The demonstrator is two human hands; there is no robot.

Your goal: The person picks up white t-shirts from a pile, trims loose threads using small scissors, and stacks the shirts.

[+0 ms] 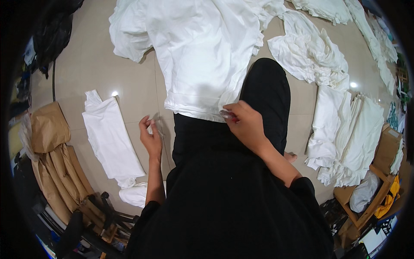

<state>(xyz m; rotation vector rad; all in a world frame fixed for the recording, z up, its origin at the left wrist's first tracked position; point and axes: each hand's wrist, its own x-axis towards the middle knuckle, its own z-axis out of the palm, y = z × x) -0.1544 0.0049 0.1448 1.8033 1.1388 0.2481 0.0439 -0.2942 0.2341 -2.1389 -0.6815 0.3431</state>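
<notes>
A white garment (pixel 200 55) lies spread out in front of me, its hem resting across my black-clothed lap. My right hand (pixel 247 124) is at the hem's right corner, curled around a small metal tool (pixel 228 114) with a red part. It looks like thread snips, though fingers hide most of it. To the left of the hem, apart from the garment, my left hand (pixel 151 137) is raised over the floor. Its bent fingers hold a small pale scrap (pixel 149 129), perhaps thread; the shape is too small to tell.
A folded white garment (pixel 111 136) lies on the tiled floor to my left, near brown paper bundles (pixel 55 162) and a black chair base (pixel 110 210). On my right are a crumpled white garment (pixel 310 51), folded white garments (pixel 352 129) and a wooden frame (pixel 372 204).
</notes>
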